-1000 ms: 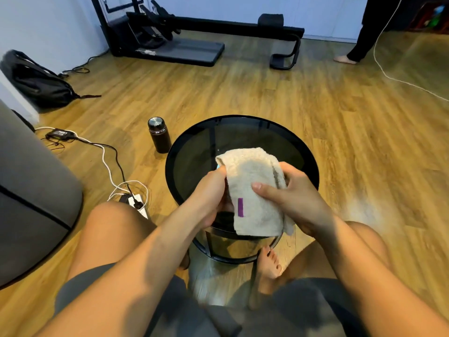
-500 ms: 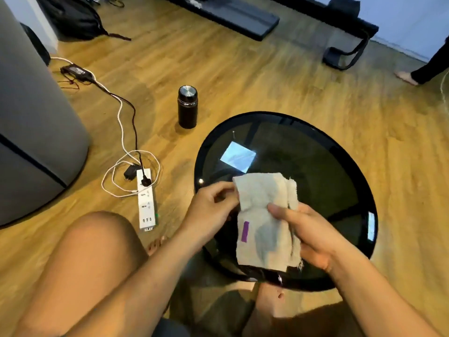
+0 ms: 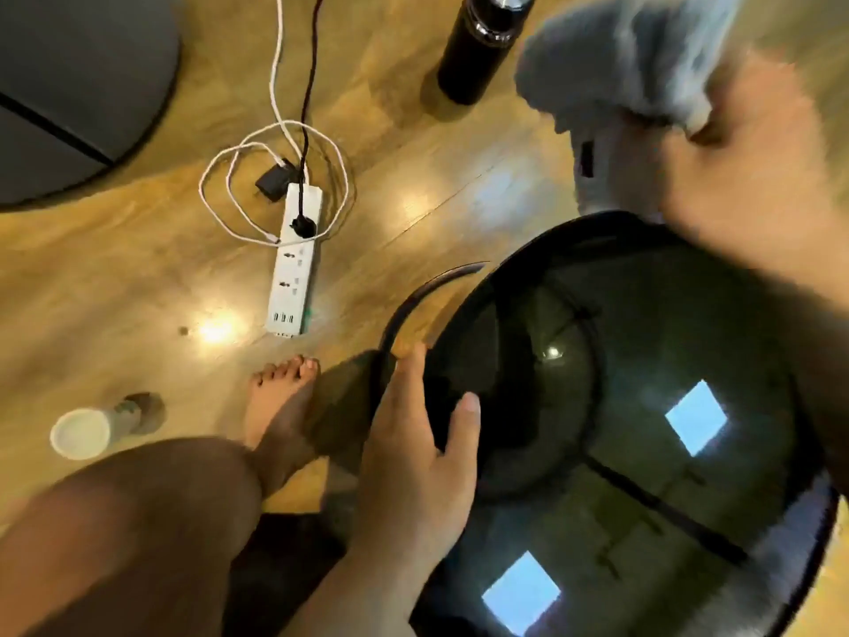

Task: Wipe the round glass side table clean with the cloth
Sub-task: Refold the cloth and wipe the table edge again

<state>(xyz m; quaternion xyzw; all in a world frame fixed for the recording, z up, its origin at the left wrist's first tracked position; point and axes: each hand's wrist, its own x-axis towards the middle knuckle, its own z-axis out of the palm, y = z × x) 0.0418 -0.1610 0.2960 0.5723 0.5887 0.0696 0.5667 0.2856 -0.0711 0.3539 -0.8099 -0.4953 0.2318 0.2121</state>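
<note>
The round dark glass side table fills the lower right and mirrors bright ceiling lights. My left hand lies flat on the near left rim with fingers spread, holding nothing. At the upper right, my right hand, blurred by motion, grips the pale cloth over the table's far edge. The cloth bunches above and left of the hand. Whether the cloth touches the glass cannot be told.
On the wooden floor stand a black flask, a white power strip with looped cables, and a white-capped bottle. A grey rounded seat sits at the top left. My bare foot and knee are beside the table.
My left hand let go of the cloth and dropped onto the table's rim. My right hand carried the cloth to the far edge. The view tilted down and closer to the glass.
</note>
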